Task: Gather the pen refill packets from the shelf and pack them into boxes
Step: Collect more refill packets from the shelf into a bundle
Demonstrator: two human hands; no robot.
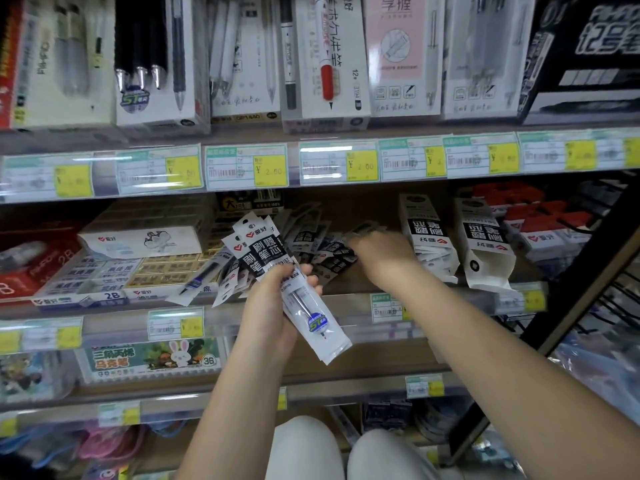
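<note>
A: Your left hand [277, 299] grips a fanned bundle of pen refill packets [273, 268] in front of the middle shelf [346, 303], thumb curled across the fronts, fingers behind. The lowest packet hangs past your palm toward five o'clock.

B: And my right?

A: Your right hand [377, 249] is reaching into the loose pile of refill packets [322, 247] lying on the shelf at about one o'clock from your left. Its fingers are turned away from the camera and blurred, so I cannot tell whether they have pinched a packet or are merely touching the heap.

B: How far along am I?

A: Early, I'd judge. You hold a handful, but many more lie scattered on the shelf. At three o'clock from your right hand stand two upright white refill boxes [485, 244], upside down, with packets stacked in them. Whether those count as packed I cannot say.

B: So what's left?

A: Most of it: clear the loose pile, square the bundle, then box it. Nothing in your hands has gone into a box yet. The eraser boxes [114, 275] at nine o'clock are not your concern.
</note>
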